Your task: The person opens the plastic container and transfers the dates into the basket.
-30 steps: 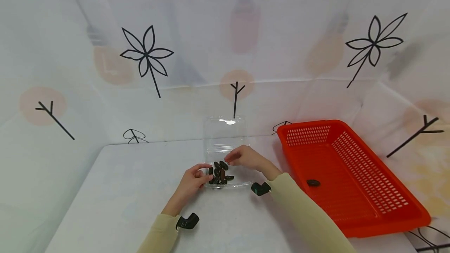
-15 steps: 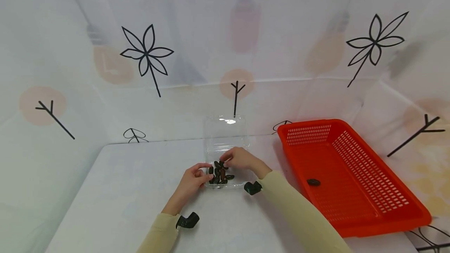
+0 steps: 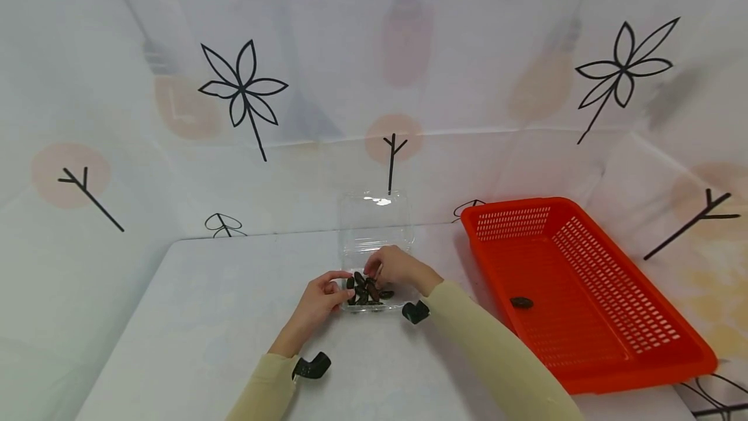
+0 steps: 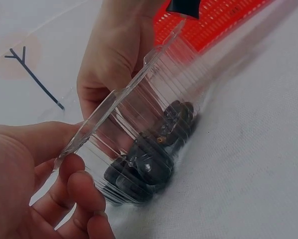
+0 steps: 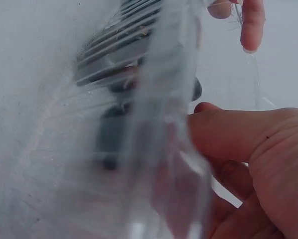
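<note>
A clear plastic clamshell box [image 3: 399, 301] stands on the white table, its lid [image 3: 375, 218] raised at the back. Several dark, glossy oval fruits that look like dates [image 3: 360, 293] lie bunched in its left half, one of them reddish brown. My left hand [image 3: 318, 296] holds the box's left rim between thumb and fingers. From the right, my right hand [image 3: 398, 267] reaches down inside the box, fingers bent at the back of the pile. Through the ribbed wall in the left wrist view, the dates [image 4: 144, 167] show pressed close together. I cannot tell whether the right fingertips grip one.
A red plastic basket [image 3: 575, 297] with slotted sides stands on the right of the table, with one dark date [image 3: 521, 303] on its floor. Behind the table hangs a printed white cloth [image 3: 315, 180]. Black cables [image 3: 710, 395] show at the lower right.
My right hand has moved left and down into the box, onto the back of the pile. Some dates have shifted there, the reddish one now tilted. My left hand keeps its place.
</note>
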A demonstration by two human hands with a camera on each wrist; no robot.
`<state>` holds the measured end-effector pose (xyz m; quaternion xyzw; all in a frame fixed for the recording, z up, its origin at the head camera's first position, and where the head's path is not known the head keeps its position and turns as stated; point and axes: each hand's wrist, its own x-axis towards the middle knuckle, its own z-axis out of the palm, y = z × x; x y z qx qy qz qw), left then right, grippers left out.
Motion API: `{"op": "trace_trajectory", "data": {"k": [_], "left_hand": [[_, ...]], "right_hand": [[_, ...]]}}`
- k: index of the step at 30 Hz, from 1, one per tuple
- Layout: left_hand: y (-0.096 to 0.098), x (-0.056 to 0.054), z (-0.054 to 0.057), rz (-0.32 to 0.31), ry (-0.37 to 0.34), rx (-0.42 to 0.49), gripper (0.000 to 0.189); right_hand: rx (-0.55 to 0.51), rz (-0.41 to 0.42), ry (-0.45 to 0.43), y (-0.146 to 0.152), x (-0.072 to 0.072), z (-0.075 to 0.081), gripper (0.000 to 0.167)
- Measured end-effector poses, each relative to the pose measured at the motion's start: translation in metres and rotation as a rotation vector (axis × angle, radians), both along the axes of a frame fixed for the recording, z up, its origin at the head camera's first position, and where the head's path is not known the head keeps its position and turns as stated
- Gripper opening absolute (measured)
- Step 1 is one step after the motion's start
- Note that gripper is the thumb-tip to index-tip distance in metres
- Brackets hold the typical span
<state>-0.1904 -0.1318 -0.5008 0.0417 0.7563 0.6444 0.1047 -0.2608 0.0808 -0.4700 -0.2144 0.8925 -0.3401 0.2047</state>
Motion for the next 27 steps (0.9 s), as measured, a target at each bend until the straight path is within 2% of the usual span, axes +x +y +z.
{"op": "trace_trajectory", "data": {"k": [5,9,12,15,19,27], "left_hand": [[0.002,0.009,0.022,0.0,-0.008,-0.002,0.038],[0.002,0.011,0.025,-0.013,-0.013,-0.009,0.038],[0.001,0.008,0.021,-0.021,-0.019,-0.01,0.038],[-0.001,0.002,0.007,-0.018,-0.022,-0.013,0.039],[-0.002,-0.004,-0.008,-0.011,-0.022,-0.023,0.04],[-0.003,-0.004,-0.009,-0.016,-0.016,-0.019,0.039]], "right_hand": [[0.044,0.014,0.016,-0.001,-0.002,0.001,0.038],[0.037,0.026,-0.017,0.002,-0.003,0.003,0.04],[0.034,0.059,-0.016,0.006,-0.004,0.006,0.04],[0.037,0.096,0.006,0.009,-0.005,0.011,0.039],[0.009,0.124,-0.013,0.014,-0.004,0.019,0.039],[-0.067,0.091,-0.088,0.027,0.001,0.037,0.037]]}}
